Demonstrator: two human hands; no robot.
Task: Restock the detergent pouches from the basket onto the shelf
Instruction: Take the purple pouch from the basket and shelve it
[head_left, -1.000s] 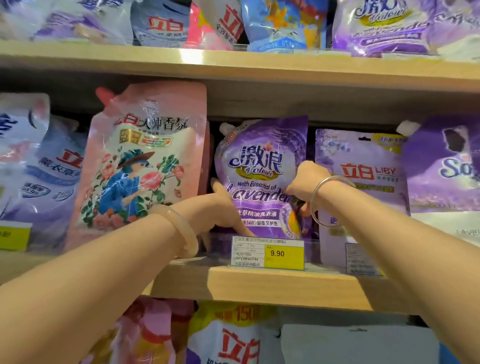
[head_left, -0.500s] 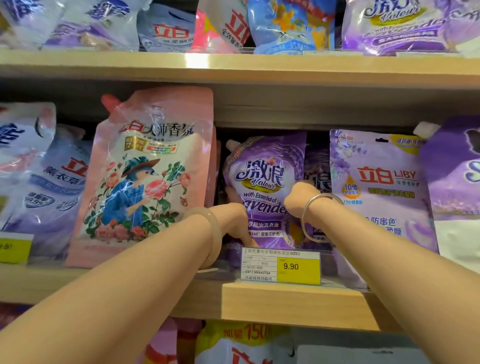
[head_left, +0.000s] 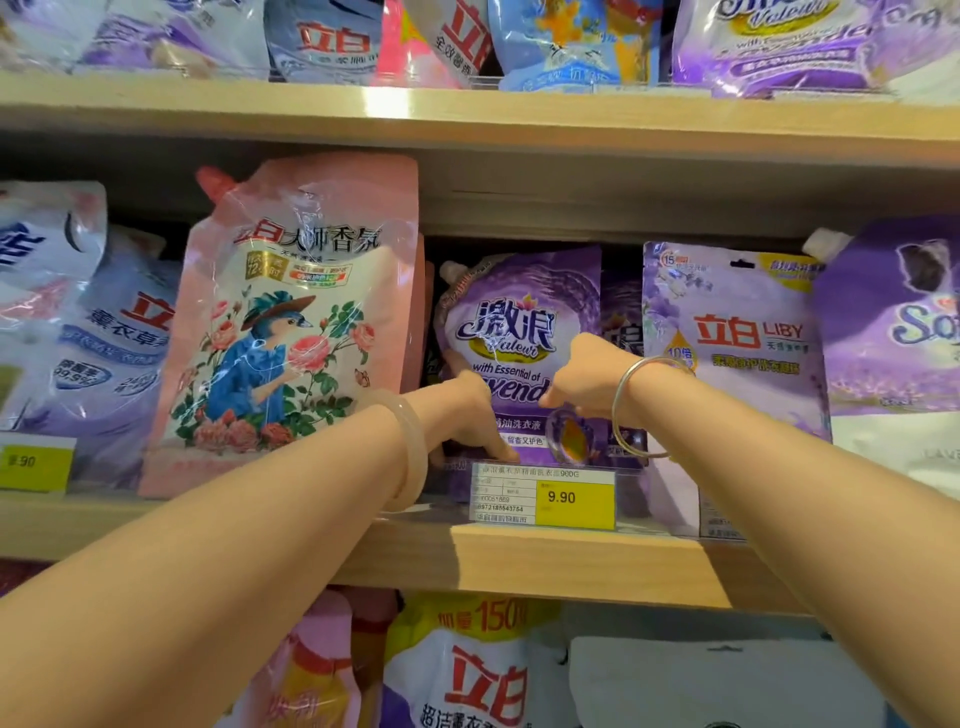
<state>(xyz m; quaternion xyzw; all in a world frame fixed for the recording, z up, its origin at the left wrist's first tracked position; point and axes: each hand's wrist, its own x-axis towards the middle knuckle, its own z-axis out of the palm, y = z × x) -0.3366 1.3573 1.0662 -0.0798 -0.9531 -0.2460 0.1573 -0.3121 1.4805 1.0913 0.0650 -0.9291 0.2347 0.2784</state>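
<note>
A glossy purple lavender pouch (head_left: 519, 353), soft-sided with a white spout at its upper left corner, is stood upright on the middle wooden shelf (head_left: 545, 561), directly behind a clear plastic holder carrying a white and yellow price tag (head_left: 543, 496) marked 9.90. The left hand (head_left: 467, 415) is laid against the lower left front of this pouch, with fingers (head_left: 498, 449) stretched downward to the pouch's base just above the tag; whether anything is pinched there cannot be told. The right hand (head_left: 587, 379) is set on the pouch's right edge with its knuckles bent and its fingers curled behind the crinkled film, so the edge appears to be gripped. A thick, smooth, pale bangle (head_left: 408, 447) is worn on the left wrist and a thin metal bangle (head_left: 636, 410) on the right. Immediately to the left, a taller pink pouch (head_left: 296, 322) printed with a bird in a hat among roses is seen, its shiny surface creased and its red cap at the upper left. To the right, a flat lilac Liby pouch (head_left: 727, 364) is stood, with a second purple pouch partly hidden between it and the held one. More rounded, reflective pouches are lined along the upper shelf (head_left: 467, 114) and below the near edge.
</note>
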